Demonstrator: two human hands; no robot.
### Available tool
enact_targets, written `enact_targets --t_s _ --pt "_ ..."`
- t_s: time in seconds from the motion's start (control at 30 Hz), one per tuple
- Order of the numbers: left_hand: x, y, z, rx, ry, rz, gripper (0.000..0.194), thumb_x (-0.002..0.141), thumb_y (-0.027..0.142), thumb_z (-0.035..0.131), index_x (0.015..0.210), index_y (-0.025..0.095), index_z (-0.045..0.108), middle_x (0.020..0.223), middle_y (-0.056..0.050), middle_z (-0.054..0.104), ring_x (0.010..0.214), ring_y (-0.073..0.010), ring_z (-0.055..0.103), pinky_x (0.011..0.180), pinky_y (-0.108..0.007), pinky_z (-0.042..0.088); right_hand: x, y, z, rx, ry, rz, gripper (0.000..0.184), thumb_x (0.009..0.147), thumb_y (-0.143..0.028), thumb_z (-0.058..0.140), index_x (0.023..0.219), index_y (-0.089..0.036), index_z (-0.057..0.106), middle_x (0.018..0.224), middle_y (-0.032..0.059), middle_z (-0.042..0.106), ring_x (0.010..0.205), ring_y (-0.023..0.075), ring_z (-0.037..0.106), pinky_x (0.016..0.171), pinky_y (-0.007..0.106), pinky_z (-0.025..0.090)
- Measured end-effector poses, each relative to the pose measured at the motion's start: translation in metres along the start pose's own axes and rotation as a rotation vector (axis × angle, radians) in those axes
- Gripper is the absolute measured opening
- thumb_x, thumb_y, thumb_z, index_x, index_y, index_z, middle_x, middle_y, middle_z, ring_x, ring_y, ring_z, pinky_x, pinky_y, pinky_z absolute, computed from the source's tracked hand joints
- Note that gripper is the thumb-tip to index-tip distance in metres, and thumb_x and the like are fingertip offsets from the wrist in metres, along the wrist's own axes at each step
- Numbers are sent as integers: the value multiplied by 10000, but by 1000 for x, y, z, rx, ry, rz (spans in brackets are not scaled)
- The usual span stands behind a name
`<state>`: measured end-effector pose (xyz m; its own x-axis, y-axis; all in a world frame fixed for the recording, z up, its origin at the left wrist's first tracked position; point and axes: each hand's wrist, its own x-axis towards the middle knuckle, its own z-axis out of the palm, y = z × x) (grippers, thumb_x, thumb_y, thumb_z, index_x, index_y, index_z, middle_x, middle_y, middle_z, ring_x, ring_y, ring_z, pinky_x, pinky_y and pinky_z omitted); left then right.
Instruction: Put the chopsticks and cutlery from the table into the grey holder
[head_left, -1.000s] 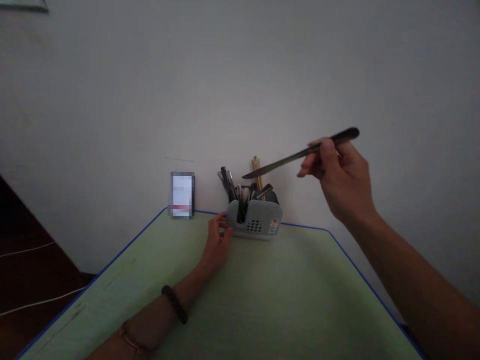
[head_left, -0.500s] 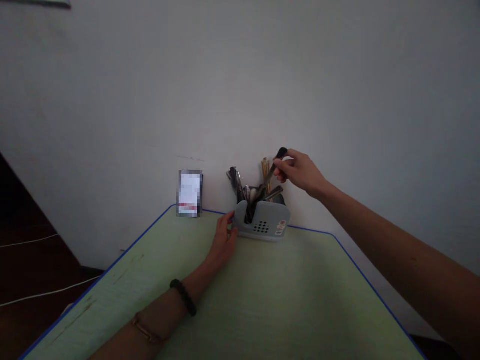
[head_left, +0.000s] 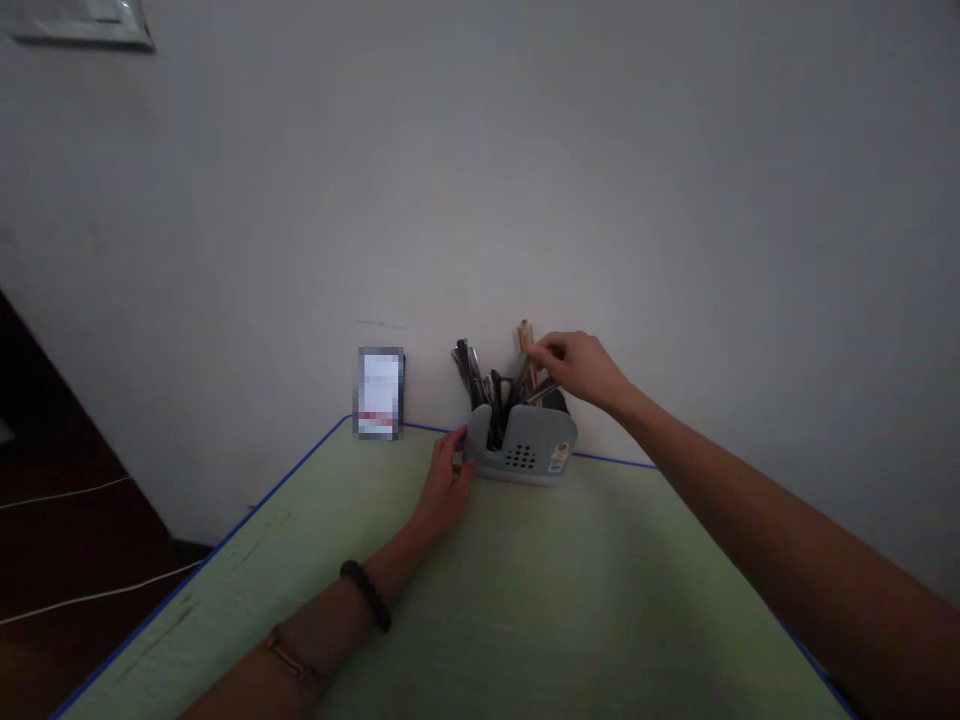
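Note:
A grey plastic cutlery holder (head_left: 544,440) with a notch, a patch of small holes and a sticker on its front stands near the table's back edge. My left hand (head_left: 448,482) grips its left end, thumb in front and fingers round the side. Above the holder's right half, my right hand (head_left: 574,365) pinches the upper end of a piece of cutlery (head_left: 520,372) that slants down into it; its lower end is hidden. Dark and silver cutlery handles (head_left: 469,368) stick up on the left. Wooden chopsticks (head_left: 523,335) stand at the back, by my right fingertips.
A lit phone (head_left: 381,393), its screen blurred, leans on the wall (head_left: 480,180) left of the holder. The pale green table (head_left: 510,600) has a blue edge. White cables (head_left: 97,597) run across the dark floor at left.
My right hand has moved down and slightly left, bringing the cutlery lower into the holder. The dark handle end that showed above my fingers is out of sight. My left hand stays at the holder.

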<state>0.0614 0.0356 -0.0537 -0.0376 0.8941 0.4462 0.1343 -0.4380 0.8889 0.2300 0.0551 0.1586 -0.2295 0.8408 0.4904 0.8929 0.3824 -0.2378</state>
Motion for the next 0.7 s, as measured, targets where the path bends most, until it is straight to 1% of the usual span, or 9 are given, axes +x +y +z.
enact_targets --t_s 0.13,0.27,0.37,0.43,0.5,0.57,0.63,0.7 --pt "1 -2 -1 12 -23 14 461 812 157 471 1269 192 423 1232 -110 441 1109 -219 480 858 -382 485 1 -8 0 -219 -23 -18 283 905 -285 454 850 -151 697 822 89 719 732 182 636 642 261 405" --pt "1 -5 0 20 -15 11 466 815 155 472 1277 189 418 1250 -119 433 1113 -223 483 848 -378 490 1 -24 1 -438 -53 -16 319 927 -271 380 1012 -134 655 988 157 701 889 246 649 701 300 442" --pt "0 -7 0 22 -13 18 461 824 163 470 1281 189 419 1255 -120 436 1116 -224 488 840 -373 494 -2 -31 8 -496 -76 -20 336 910 -205 367 1169 -106 557 1064 191 673 942 267 644 730 325 459" --pt "0 -8 0 26 -13 21 464 826 166 472 1286 192 419 1256 -117 438 1118 -223 489 836 -368 498 -4 -30 15 -479 -99 -19 369 910 -200 359 1241 -103 488 1055 192 674 938 272 646 726 331 464" --pt "0 -8 0 28 -15 27 470 825 162 474 1290 196 419 1256 -114 442 1118 -221 490 835 -366 501 -5 -26 22 -440 -116 -8 366 917 -215 351 1244 -112 478 1016 186 684 901 273 655 703 332 465" --pt "0 -8 0 21 -13 37 472 820 155 476 1287 200 425 1252 -112 447 1113 -219 493 833 -367 503 -6 -21 26 -389 -140 -19 324 903 -199 374 1176 -115 527 995 187 686 882 275 657 688 331 459" --pt "1 -7 0 16 -11 40 474 814 147 480 1282 204 432 1248 -109 450 1107 -217 494 829 -364 505 -5 -17 26 -344 -184 -55 266 868 -164 434 1090 -126 576 992 174 687 888 262 653 698 316 450" --pt "1 -6 0 20 -9 35 479 810 140 482 1281 206 433 1246 -107 448 1102 -215 494 816 -354 506 -3 -14 24 -266 -235 -109 235 833 -143 501 1047 -146 598 959 133 696 870 229 651 706 289 440"
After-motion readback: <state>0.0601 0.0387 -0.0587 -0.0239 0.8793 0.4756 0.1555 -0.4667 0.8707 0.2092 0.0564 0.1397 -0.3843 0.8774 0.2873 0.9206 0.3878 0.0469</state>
